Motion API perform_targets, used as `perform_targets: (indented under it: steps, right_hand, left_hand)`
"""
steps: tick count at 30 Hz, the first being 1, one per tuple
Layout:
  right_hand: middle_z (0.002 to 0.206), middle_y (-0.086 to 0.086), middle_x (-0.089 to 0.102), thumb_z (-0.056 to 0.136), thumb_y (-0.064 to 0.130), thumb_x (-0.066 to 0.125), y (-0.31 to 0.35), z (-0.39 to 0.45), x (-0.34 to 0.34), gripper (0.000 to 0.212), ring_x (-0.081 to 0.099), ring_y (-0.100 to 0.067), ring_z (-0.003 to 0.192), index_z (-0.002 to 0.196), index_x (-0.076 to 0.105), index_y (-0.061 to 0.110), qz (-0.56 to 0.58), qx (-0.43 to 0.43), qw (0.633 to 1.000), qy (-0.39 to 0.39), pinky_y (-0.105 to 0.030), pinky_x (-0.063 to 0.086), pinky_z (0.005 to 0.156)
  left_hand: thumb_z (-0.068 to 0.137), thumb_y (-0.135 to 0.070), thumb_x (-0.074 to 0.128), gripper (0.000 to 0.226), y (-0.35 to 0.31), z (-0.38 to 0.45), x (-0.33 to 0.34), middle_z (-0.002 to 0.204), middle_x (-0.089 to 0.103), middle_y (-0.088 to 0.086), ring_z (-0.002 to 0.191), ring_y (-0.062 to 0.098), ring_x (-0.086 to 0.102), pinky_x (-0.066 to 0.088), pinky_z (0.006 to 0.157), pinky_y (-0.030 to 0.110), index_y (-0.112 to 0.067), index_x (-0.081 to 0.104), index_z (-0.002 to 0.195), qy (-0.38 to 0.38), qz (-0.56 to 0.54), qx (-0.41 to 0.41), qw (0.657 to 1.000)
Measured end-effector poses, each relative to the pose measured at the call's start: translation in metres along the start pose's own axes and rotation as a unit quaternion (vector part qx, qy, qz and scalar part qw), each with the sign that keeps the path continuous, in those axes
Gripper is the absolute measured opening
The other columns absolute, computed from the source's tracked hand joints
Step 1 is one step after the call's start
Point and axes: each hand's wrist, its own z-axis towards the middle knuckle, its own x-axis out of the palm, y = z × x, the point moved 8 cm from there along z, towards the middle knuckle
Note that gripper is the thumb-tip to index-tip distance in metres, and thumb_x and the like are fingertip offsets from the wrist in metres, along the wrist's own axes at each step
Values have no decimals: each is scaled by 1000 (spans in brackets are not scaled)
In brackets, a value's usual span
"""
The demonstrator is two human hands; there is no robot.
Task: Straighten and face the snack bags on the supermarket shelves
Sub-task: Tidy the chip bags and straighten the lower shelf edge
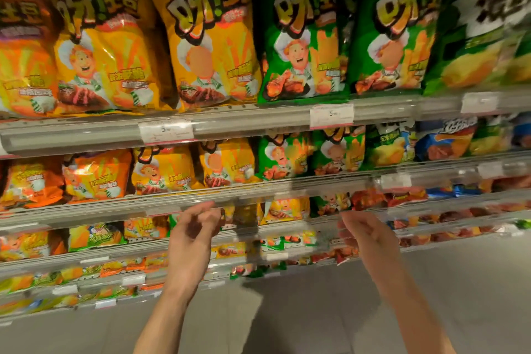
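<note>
Two bare forearms — no sleeves, watch or rings — on left hand (192, 231) and right hand (365, 234).

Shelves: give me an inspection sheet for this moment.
Surface: tiered shelves with price tags.
Job's things: top row of yellow bags and green bags, upright, fronts out; smaller bags on the rows below.
Clutter: nothing seen.
Hands: left hand and right hand raised before the lower shelves, fingers loosely curled, holding nothing.
Cables: nothing seen.
Surroundings: grey floor.
</note>
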Motion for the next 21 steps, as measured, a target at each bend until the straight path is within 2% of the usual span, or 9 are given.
perform_targets:
  steps: [3, 6, 8, 10, 12, 13, 17, 21]
  right_hand:
    - [87, 0, 79, 94, 33, 68, 2, 17, -48, 10, 75, -18, 84, 96, 78, 30, 1, -6, 1000, 17, -23, 60, 71]
    - [86, -1, 79, 94, 31, 70, 4, 33, -102, 12, 75, -18, 81, 88, 79, 35, -10, -15, 1000, 12, -33, 59, 77]
    - [88, -1, 80, 96, 27, 68, 4, 40, -135, 15, 75, -16, 79, 89, 79, 35, -8, -17, 1000, 9, -27, 61, 72]
    - [88, 0, 80, 91, 38, 70, 6, 44, -164, 13, 75, -14, 78, 93, 79, 30, -6, -14, 1000, 2, -19, 58, 67]
    - [87, 1, 80, 85, 46, 70, 7, 47, -189, 24, 75, -13, 78, 96, 78, 27, -3, -10, 1000, -12, -21, 58, 65]
    - [88, 2, 80, 86, 46, 69, 7, 48, -200, 23, 76, -12, 79, 95, 78, 28, -5, -7, 1000, -17, -23, 58, 68]
    - [87, 2, 80, 97, 29, 68, 8, 57, -230, 11, 75, -12, 79, 94, 77, 24, -10, -1, 999, -42, -35, 55, 77]
    - [84, 1, 79, 98, 22, 67, 22, 63, -249, 11, 75, -16, 78, 93, 76, 22, -9, 0, 998, -67, -20, 55, 68]
  left_hand:
    - [100, -13, 63, 15, -10, -18, 55, 93, 77, -14, 85, -1, 73, 54, 76, 11, -16, 69, 114, -10, -5, 8, 1000]
    - [100, -9, 63, 14, -21, -36, 109, 92, 78, -12, 85, 0, 73, 55, 80, 19, -15, 70, 111, -20, -24, 7, 999]
    - [99, -9, 65, 13, -30, -46, 142, 92, 78, -10, 85, 0, 72, 56, 81, 21, -17, 71, 107, -20, -35, 13, 999]
    - [99, -9, 65, 13, -38, -53, 171, 90, 79, -5, 83, 2, 74, 57, 75, 17, -16, 71, 107, -15, -43, 18, 999]
    - [99, -12, 65, 14, -44, -58, 196, 93, 79, -1, 84, 5, 75, 55, 71, 13, -15, 71, 111, -6, -49, 18, 999]
    - [99, -14, 66, 14, -48, -59, 206, 95, 79, -1, 85, 6, 75, 55, 71, 12, -16, 70, 112, -2, -47, 18, 999]
    - [98, -20, 66, 13, -61, -56, 238, 94, 79, -14, 88, 0, 74, 55, 72, 11, -24, 70, 110, 16, -40, 38, 998]
    - [98, -21, 68, 12, -65, -44, 263, 100, 79, -12, 96, 8, 75, 56, 88, 27, -28, 73, 105, 41, -54, 35, 997]
